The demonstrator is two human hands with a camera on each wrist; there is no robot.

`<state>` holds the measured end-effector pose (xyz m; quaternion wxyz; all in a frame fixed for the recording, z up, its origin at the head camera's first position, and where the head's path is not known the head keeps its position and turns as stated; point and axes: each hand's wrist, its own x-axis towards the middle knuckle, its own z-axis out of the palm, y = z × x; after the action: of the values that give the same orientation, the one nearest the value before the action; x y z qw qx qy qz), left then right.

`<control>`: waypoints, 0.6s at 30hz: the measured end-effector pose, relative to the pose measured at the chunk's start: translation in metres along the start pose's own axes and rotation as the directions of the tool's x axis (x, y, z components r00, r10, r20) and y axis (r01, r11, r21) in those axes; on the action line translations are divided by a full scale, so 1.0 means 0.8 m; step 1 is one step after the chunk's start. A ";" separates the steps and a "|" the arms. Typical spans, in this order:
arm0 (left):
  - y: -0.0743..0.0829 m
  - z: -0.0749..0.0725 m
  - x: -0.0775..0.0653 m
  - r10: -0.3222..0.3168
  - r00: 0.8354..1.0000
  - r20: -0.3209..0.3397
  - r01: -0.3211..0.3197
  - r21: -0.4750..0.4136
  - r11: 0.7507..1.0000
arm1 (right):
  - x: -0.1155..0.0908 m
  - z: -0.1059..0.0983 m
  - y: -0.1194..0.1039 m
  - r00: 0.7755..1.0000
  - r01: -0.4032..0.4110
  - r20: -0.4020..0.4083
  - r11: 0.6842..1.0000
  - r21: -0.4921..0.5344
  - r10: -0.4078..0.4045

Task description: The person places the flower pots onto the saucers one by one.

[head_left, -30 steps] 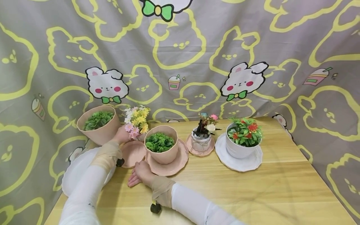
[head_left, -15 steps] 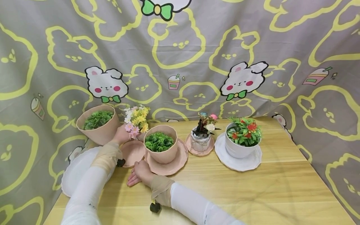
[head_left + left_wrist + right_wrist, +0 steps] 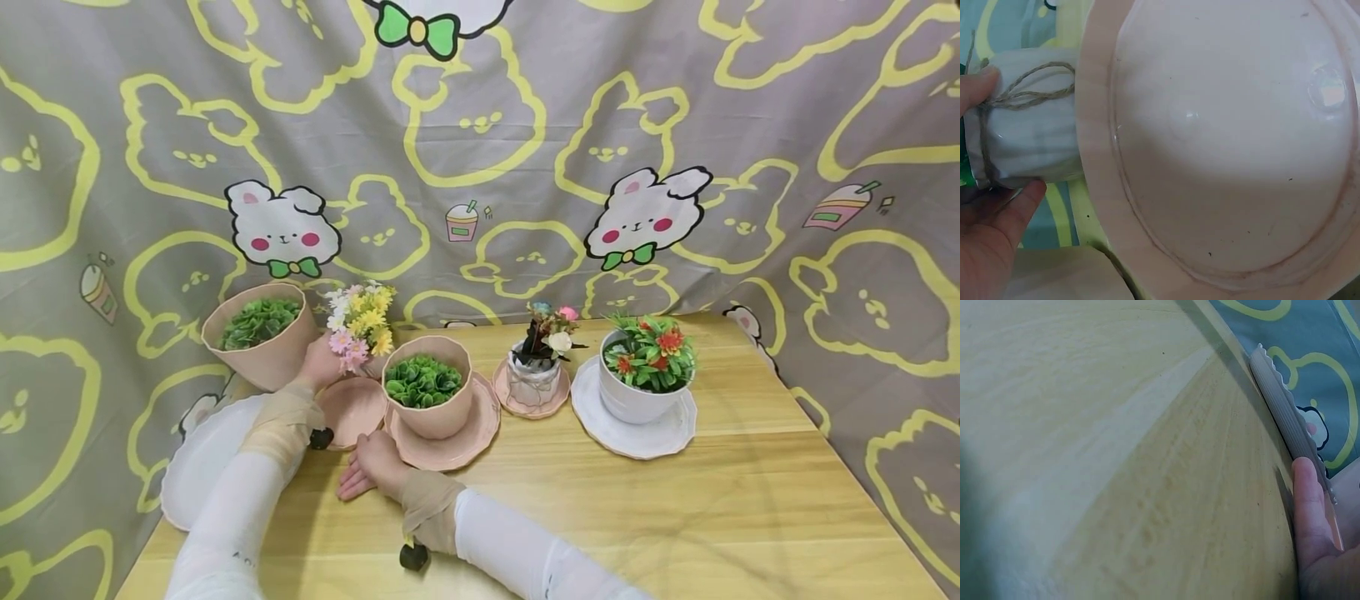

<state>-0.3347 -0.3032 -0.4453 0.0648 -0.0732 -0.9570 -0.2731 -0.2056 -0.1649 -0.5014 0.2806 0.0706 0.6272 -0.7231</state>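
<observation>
Gripping twine-tied white pot (image 3: 1035,122), mostly hidden below daisies (image 3: 362,321) in head view, left hand (image 3: 322,364) was behind pink saucer (image 3: 351,414); right hand (image 3: 377,463) lay near saucer's front edge, fingers straight, contact unclear.

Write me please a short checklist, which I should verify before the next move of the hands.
1. Left hand has a hold: ok, thumb and fingers are round the jar.
2. Saucer free: ok, only small dark specks show on it.
3. Jar over the saucer: not ok, it is beyond the far rim.
4. Jar lifted off the table: cannot tell, its base is hidden.
5. Right hand near the saucer: ok, it is at the near side.
6. Saucer apart from the next plate: cannot tell, their edges meet in the head view.
</observation>
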 end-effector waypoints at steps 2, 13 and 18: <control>0.000 -0.002 -0.001 -0.006 1.000 -0.009 0.006 -0.002 1.000 | 0.000 0.000 0.001 1.000 0.003 0.003 1.000 0.004 -0.003; 0.006 -0.017 -0.007 0.052 0.999 -0.011 -0.052 0.035 0.998 | -0.001 0.000 0.003 1.000 0.011 0.016 1.000 -0.009 -0.011; 0.007 -0.023 -0.014 0.074 0.997 -0.024 -0.074 0.034 0.997 | -0.002 -0.002 0.003 1.000 0.006 0.030 1.000 -0.004 -0.006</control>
<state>-0.3213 -0.3096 -0.4288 0.0882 -0.1040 -0.9571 -0.2555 -0.2035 -0.1634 -0.5032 0.2882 0.0572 0.6246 -0.7235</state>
